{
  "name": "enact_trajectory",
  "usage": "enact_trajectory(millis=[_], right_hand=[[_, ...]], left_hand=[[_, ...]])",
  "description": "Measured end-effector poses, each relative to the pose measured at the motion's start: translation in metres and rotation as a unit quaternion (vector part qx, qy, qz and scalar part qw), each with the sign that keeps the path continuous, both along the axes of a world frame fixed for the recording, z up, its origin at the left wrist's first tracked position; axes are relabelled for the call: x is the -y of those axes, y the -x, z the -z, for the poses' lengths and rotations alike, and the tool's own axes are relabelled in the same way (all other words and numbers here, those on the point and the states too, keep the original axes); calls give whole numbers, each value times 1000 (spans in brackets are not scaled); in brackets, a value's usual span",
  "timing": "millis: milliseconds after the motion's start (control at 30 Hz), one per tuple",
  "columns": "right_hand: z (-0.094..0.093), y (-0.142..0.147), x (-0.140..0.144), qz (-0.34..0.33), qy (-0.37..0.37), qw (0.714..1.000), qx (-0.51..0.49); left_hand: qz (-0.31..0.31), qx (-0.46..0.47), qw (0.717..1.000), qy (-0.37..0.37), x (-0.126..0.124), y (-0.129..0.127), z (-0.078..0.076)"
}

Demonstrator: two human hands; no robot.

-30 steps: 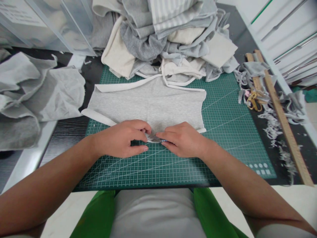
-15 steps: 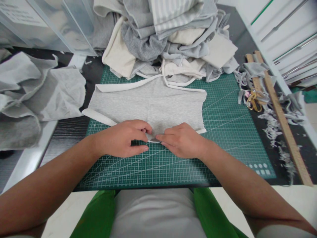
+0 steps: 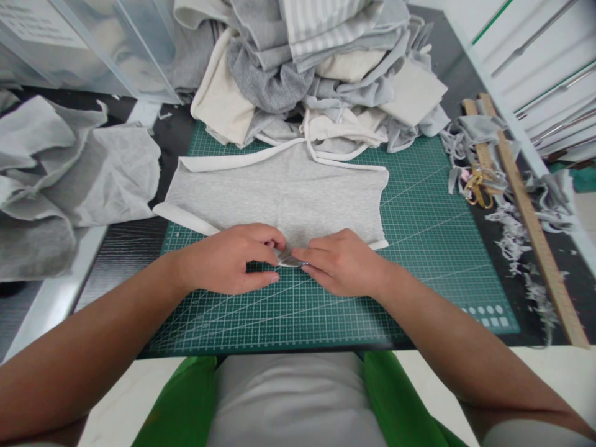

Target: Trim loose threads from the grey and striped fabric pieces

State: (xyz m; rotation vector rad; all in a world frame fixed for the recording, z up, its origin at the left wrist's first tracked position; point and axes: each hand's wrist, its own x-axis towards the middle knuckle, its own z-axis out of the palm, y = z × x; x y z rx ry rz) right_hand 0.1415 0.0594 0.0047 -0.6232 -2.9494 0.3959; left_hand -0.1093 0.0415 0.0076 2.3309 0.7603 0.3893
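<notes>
A light grey fabric piece with white trim lies flat on the green cutting mat. My left hand and my right hand meet at the middle of its near edge. Both pinch that edge between fingers and thumb. A small folded bit of the cloth's near edge shows between the fingertips. What lies under the fingers is hidden.
A tall pile of grey, cream and striped cloth crowds the mat's far side. Crumpled grey fabric lies at left under clear plastic bins. Wooden rulers, gold scissors and fabric scraps lie at right.
Almost nothing has moved. My right fingertips have shifted very slightly along the fabric's near edge; both hands stay pinched on it.
</notes>
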Motion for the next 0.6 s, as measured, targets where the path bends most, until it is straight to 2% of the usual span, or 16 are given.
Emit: enact_trajectory(millis=[433, 600], right_hand=[[2, 4, 4, -16, -28, 999, 26], [2, 3, 3, -4, -16, 1000, 8]], left_hand=[[-4, 11, 1000, -2, 0, 0, -1], [-2, 10, 1000, 5, -1, 1, -1]])
